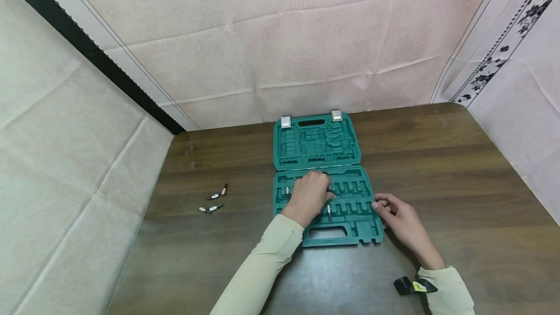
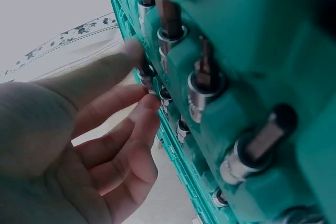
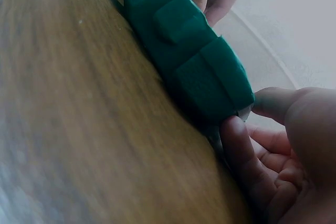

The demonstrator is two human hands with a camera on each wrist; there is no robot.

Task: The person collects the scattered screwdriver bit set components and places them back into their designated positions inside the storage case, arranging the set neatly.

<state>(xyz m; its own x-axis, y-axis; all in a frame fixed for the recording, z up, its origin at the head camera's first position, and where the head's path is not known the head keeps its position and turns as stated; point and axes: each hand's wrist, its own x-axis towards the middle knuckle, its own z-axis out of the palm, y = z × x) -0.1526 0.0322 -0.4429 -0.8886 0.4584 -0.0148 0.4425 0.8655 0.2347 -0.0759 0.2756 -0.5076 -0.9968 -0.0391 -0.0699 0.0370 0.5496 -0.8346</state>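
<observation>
A green plastic tool case (image 1: 366, 230) lies open on the table, its lid (image 1: 286, 157) folded back. My left hand (image 1: 308, 196) is over the lower half. In the left wrist view, its thumb and index finger pinch a bit socket (image 2: 145, 74) standing in a slot. Other bit sockets (image 2: 205, 85) with dark tips and silver bases sit in nearby slots. At the case's right edge is my right hand (image 1: 402, 220). The right wrist view has its thumb and a finger gripping the case corner (image 3: 231, 90) from either side.
Several loose bit sockets (image 1: 214, 196) lie on the wooden table (image 1: 218, 247) left of the case. A strap with a black block (image 1: 404, 286) is on the right wrist. Pale cloth (image 1: 284, 52) hangs behind the table and along both sides.
</observation>
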